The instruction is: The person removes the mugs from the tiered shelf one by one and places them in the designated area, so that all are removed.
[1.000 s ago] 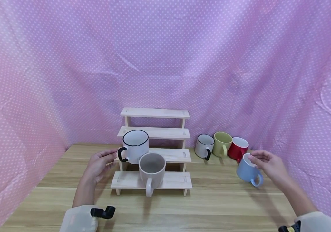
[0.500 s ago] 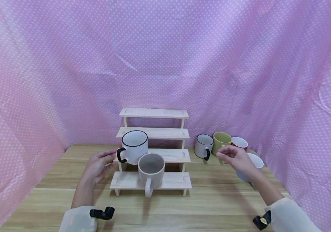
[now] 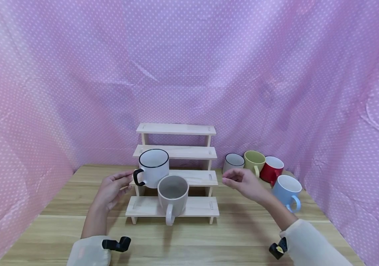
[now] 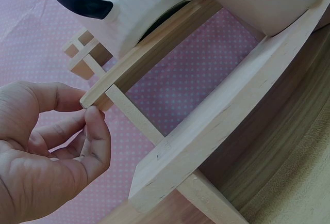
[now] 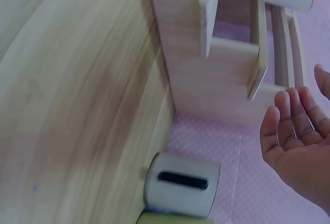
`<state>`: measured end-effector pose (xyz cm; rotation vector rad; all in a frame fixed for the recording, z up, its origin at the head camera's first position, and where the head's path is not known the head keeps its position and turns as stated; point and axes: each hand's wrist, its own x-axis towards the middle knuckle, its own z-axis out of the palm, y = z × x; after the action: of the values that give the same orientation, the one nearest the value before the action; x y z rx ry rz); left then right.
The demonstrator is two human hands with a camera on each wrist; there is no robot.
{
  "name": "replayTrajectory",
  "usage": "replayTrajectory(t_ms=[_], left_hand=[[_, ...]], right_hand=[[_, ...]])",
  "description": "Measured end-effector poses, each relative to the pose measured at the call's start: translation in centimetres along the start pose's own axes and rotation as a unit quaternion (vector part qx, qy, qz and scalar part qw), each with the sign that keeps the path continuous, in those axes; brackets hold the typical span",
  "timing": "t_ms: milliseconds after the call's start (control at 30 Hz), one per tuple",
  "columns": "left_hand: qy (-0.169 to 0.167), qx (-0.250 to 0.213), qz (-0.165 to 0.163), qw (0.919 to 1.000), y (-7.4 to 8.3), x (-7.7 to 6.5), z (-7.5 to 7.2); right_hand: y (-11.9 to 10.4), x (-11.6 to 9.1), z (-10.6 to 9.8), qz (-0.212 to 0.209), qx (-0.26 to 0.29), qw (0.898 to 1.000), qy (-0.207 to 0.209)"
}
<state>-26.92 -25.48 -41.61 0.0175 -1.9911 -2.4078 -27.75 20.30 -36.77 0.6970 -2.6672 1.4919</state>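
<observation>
A stepped wooden shelf (image 3: 176,129) stands on the table with several tiers. My left hand (image 3: 111,190) pinches the left end of its second tier from the bottom between thumb and fingertips, seen closely in the left wrist view (image 4: 56,146). On that tier sits a white mug (image 3: 156,171) with a black rim and black handle. A grey mug (image 3: 176,203) rests on the lowest tier, handle toward me. My right hand (image 3: 247,184) holds nothing; its fingers are loosely bent in the air, just right of the shelf's tiers and apart from them.
At the right stand a smaller white mug (image 3: 229,168) with black rim, partly behind my right hand, a green mug (image 3: 249,167), a red mug (image 3: 269,173) and a light blue mug (image 3: 283,192). A dotted pink curtain (image 3: 176,74) hangs behind the table (image 3: 182,244).
My right hand has let go of the light blue mug, now upright on the table, and moved left toward the shelf. My left hand has stayed at the tier's end.
</observation>
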Motion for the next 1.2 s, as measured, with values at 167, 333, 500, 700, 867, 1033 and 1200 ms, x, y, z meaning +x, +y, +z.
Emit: replayTrajectory(t_ms=[167, 333, 500, 700, 867, 1033, 1200], left_hand=[[0.001, 0.000, -0.001, 1.0000, 0.0, 0.0, 0.0], [-0.002, 0.006, 0.000, 1.0000, 0.1, 0.1, 0.0], [-0.003, 0.006, 0.000, 1.0000, 0.1, 0.1, 0.0], [0.002, -0.005, -0.006, 1.0000, 0.2, 0.1, 0.0], [0.003, 0.002, -0.005, 1.0000, 0.1, 0.1, -0.1], [0.003, 0.004, -0.005, 1.0000, 0.1, 0.0, 0.0], [0.000, 0.002, -0.005, 1.0000, 0.2, 0.0, 0.0]], right_hand=[[-1.5, 1.1, 1.4, -0.018, 0.004, 1.000, -0.016], [-2.9, 1.9, 2.5, -0.027, -0.008, 0.999, -0.023], [-4.1, 2.7, 3.1, -0.049, -0.010, 0.998, -0.032], [-5.6, 3.4, 3.9, -0.060, -0.008, 0.997, -0.042], [-6.7, 4.1, 4.7, -0.064, 0.002, 0.996, -0.055], [-8.0, 4.9, 5.7, -0.081, 0.023, 0.994, -0.072], [-9.4, 5.4, 6.8, -0.092, 0.035, 0.992, -0.084]])
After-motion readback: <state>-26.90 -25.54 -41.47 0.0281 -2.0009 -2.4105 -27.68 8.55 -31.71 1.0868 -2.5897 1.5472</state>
